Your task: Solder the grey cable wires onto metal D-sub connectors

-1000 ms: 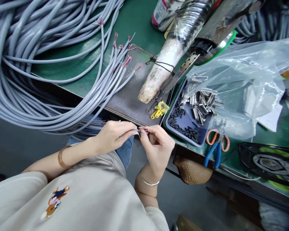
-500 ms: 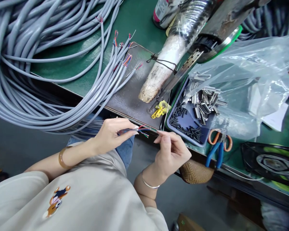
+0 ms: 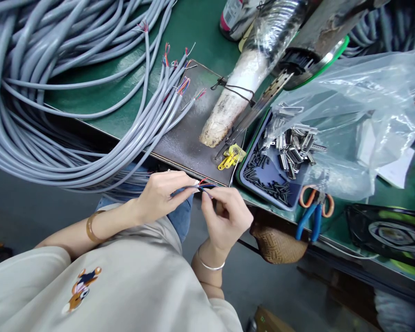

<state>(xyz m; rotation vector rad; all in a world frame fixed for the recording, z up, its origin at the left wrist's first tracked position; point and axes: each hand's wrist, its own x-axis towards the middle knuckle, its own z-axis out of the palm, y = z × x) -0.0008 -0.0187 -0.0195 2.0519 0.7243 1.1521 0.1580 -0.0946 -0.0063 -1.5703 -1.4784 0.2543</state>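
Note:
Between finger and thumb, my left hand (image 3: 164,191) pinches the end of a grey cable just behind its bared wires. Thin coloured wires (image 3: 204,183), red and blue among them, fan out to the right of those fingertips. My right hand (image 3: 228,210) is closed on these wires, thumb against forefinger, close beside the left fingertips. Its fingers hide the wire tips. Both hands are just off the front edge of the bench. Above them lies a bundle of grey cables (image 3: 138,133) with stripped, coloured ends.
A blue tray (image 3: 240,177) holds metal connectors (image 3: 293,150) and small black pieces (image 3: 268,182), partly under a clear plastic bag (image 3: 346,101). Blue-and-orange pliers (image 3: 313,212) overhang the bench edge. A white-tipped duct (image 3: 224,110) slants over a dark mat (image 3: 180,147), near a yellow tool (image 3: 230,159).
My right hand has moved left, from beyond the wire tips to the wires near my left fingertips. A thin strand that stretched from it is gone from view. My left hand stays put.

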